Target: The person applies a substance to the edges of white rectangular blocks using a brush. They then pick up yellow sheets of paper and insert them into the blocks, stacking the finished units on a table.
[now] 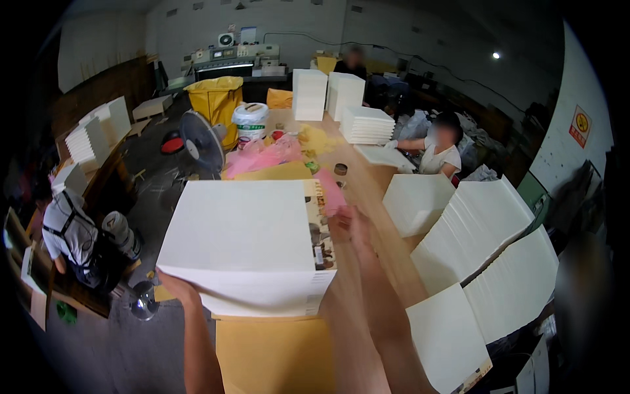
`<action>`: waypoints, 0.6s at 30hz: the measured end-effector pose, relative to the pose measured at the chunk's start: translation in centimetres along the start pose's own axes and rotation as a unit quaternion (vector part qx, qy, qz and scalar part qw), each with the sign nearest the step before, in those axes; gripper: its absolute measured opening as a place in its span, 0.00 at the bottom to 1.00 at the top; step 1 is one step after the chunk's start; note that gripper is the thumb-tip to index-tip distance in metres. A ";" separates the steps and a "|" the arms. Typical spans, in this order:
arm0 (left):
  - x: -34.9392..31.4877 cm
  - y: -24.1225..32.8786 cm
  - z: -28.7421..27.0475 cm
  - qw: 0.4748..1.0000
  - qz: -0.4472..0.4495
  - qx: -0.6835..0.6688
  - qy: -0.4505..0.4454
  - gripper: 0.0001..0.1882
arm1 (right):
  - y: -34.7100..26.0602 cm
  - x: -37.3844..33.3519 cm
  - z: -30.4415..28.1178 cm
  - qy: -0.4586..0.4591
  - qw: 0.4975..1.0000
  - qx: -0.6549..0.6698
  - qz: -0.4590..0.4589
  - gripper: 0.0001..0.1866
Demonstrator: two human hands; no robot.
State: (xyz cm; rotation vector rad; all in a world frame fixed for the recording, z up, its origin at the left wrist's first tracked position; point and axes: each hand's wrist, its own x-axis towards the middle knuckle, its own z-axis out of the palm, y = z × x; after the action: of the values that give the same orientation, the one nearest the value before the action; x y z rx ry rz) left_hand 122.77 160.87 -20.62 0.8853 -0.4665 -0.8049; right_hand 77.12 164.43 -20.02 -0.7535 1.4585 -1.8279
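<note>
A thick stack of white paper blocks (239, 223) stands in front of me, with a printed picture strip (320, 226) along its right side. My left hand (176, 287) is closed against the stack's near left corner, its fingers partly hidden by the paper. Just right of the strip, my right hand (353, 226) is raised beside the stack's far right edge. Its fingers are bent and smeared by motion, close to a pink sheet (329, 190). Brown-yellow card (272, 354) lies under and in front of the stack.
More white stacks (472, 223) line the table's right side. Beyond my stack are pink plastic (272, 156), a tape roll (340, 169), a white bucket (251, 121) and a fan (201, 141). A co-worker (443, 148) handles white blocks at the right; another person (72, 226) is at the left.
</note>
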 end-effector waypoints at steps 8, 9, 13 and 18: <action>-0.2 1.6 -0.8 0.952 0.082 0.287 0.073 0.31 | -0.6 0.3 8.3 -0.085 0.981 0.171 0.022 0.37; 0.4 1.0 -1.8 0.928 0.124 0.344 0.070 0.31 | -0.4 0.3 8.7 -0.081 0.982 0.171 0.015 0.38; 1.7 0.4 -2.8 0.946 0.108 0.302 0.045 0.34 | 0.5 0.1 8.7 -0.057 0.987 0.147 -0.008 0.40; -2.2 0.5 -8.2 0.969 0.064 0.172 -0.163 0.35 | 9.6 -7.3 2.1 0.115 0.992 0.050 -0.002 0.36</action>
State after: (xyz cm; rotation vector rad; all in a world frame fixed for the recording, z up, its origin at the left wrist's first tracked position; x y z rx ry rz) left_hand 127.04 166.84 -24.96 1.0339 -0.9664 -0.7641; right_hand 84.59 167.58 -29.18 -0.5111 1.4943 -2.0282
